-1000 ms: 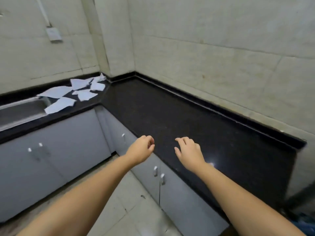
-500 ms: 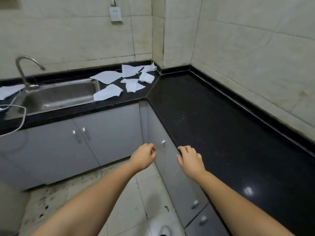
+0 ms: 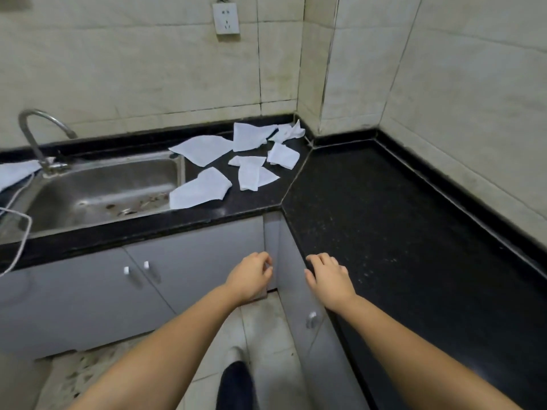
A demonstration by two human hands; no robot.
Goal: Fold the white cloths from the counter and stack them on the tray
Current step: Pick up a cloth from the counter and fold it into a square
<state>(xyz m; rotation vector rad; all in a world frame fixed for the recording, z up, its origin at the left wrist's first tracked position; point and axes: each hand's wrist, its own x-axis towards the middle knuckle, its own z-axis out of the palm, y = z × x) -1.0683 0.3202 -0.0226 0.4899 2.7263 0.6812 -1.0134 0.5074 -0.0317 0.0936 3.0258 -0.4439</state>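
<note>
Several white cloths lie scattered on the black counter, between the sink and the inner corner. One cloth overhangs the sink's right rim. Another white cloth lies at the far left by the tap. My left hand hangs in front of the grey cabinets, fingers loosely curled, holding nothing. My right hand hovers at the counter's front edge, fingers apart and empty. Both hands are well short of the cloths. No tray is in view.
A steel sink with a curved tap takes up the left counter. A white cable loops over its left edge. Grey cabinet doors stand below. A wall socket is above. My leg shows over the tiled floor.
The view has swung left and closer to the corner, so the sink, tap and cloths now sit nearer the centre. Both hands have stayed empty and in the same pose.
</note>
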